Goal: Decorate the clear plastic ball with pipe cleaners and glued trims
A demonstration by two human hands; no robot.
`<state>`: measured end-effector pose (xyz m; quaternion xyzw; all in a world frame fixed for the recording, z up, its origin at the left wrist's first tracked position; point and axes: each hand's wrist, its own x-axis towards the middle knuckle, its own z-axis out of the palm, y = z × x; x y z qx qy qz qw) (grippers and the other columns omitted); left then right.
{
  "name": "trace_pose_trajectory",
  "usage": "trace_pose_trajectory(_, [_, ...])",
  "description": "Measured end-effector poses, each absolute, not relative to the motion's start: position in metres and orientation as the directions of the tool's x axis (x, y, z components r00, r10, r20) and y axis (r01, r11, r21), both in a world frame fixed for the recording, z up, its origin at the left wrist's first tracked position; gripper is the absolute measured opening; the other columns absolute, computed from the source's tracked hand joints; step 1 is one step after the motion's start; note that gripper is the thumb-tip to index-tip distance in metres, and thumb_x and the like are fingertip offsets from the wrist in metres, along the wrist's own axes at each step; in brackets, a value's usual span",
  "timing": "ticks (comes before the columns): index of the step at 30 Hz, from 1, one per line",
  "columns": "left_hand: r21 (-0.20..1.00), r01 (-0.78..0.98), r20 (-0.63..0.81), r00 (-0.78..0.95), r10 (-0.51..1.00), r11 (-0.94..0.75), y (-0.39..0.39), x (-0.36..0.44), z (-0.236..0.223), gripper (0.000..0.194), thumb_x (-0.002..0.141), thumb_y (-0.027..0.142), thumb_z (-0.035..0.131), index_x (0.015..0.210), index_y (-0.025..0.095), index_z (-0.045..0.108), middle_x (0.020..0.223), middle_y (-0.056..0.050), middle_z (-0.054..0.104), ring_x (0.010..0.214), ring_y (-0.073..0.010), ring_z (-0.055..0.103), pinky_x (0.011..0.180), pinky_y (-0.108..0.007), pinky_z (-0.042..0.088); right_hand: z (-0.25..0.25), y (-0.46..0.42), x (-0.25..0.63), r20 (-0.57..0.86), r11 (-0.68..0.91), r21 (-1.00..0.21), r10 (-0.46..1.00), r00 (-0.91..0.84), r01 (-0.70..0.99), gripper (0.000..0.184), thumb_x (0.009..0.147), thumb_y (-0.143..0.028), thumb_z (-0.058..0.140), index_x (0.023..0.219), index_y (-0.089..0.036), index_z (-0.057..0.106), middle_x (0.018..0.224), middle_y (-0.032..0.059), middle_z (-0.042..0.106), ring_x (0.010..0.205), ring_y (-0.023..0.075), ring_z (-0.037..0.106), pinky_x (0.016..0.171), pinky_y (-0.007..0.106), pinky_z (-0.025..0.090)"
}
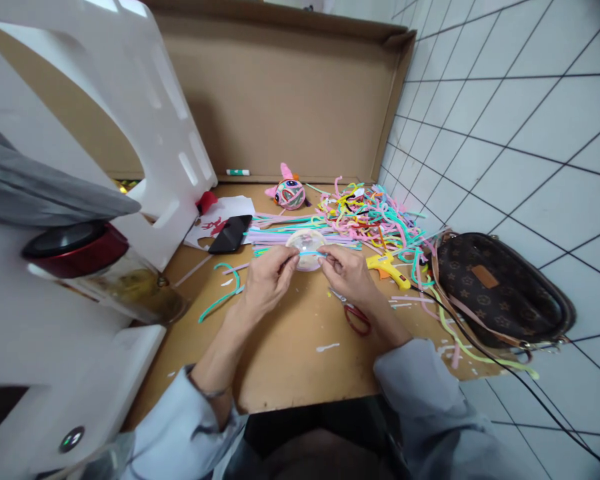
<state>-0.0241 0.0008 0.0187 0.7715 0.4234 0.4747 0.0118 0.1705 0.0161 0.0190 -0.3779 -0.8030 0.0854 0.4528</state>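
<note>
Between my two hands is a clear plastic ball [306, 241] with a pale rim. A short light blue pipe cleaner [309, 253] runs across its near side. My left hand [269, 273] pinches the pipe cleaner's left end, thumb against finger. At the other end, my right hand [347, 272] pinches it in the same way. Whether the fingertips also grip the ball's rim I cannot tell. Just behind the ball lie straight pipe cleaners [275, 237] in lilac, pink and green. Scissors with red handles [357, 320] rest partly under my right wrist.
A yellow glue gun [389, 268], its cord trailing right, lies near a brown handbag [500, 287]. Tangled pipe cleaners [375, 217] pile up behind. A pink decorated ball figure [289, 190], a black phone [231, 234] and a glass bottle [115, 273] stand or lie around.
</note>
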Motion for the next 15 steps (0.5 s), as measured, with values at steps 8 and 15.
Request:
trace_pose_trajectory(8, [0.374,0.649,0.724,0.242,0.646,-0.662,-0.0017,-0.023,0.0198,0.023,0.094,0.027,0.05,0.092,0.015,0.07,0.077,-0.007,0.071,0.071,-0.0156,0.065,0.069,-0.025,0.049,0.0225,0.0127,0.1705,0.632,0.721,-0.445,0.673,-0.385,0.531,0.014,0.081,-0.017,0.052,0.077,-0.019,0.065,0.063,0.0001,0.059,0.055,0.0122,0.048,0.058,0.026,0.036])
trace_pose_trajectory(15, [0.36,0.677,0.772,0.171,0.612,-0.642,-0.003,-0.0215,0.018,0.023,0.093,0.024,0.05,0.105,0.014,0.067,0.092,-0.008,0.075,0.073,-0.0148,0.067,0.071,-0.025,0.05,0.021,0.0153,0.1631,0.497,0.519,-0.756,0.852,-0.166,0.399,0.007,0.069,-0.022,0.051,0.066,-0.02,0.058,0.052,-0.0058,0.045,0.047,0.0087,0.041,0.049,0.022,0.031])
